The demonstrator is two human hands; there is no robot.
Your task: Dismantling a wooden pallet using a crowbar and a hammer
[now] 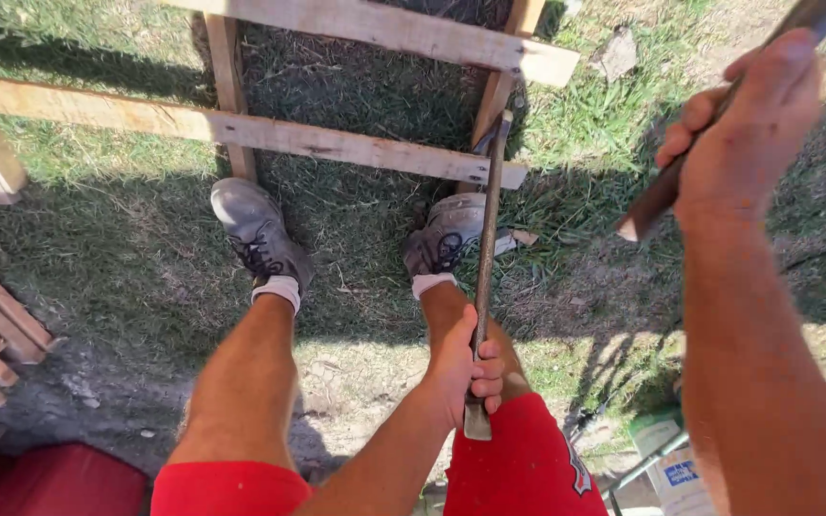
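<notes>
The left hand (466, 373) reaches down between the knees, fingers clamped on a pry bar (486, 258) whose tip sits at the wooden frame (241, 129) on the grass. The right hand (743, 124), raised, has its fingers wrapped round a hammer handle (657, 196).

In my left hand (466, 368) I see a dull, rusty metal bar (486, 258), rough and matt; my right hand (748, 124) grips a worn, matt wooden handle (662, 191). Beyond the bar's far tip, the frame (241, 129) is pale, rough-sawn bare wood. Below my left hand, the shorts (518, 468) are soft red cloth, and ahead of it the shoes (260, 234) are scuffed, dusty grey.
</notes>
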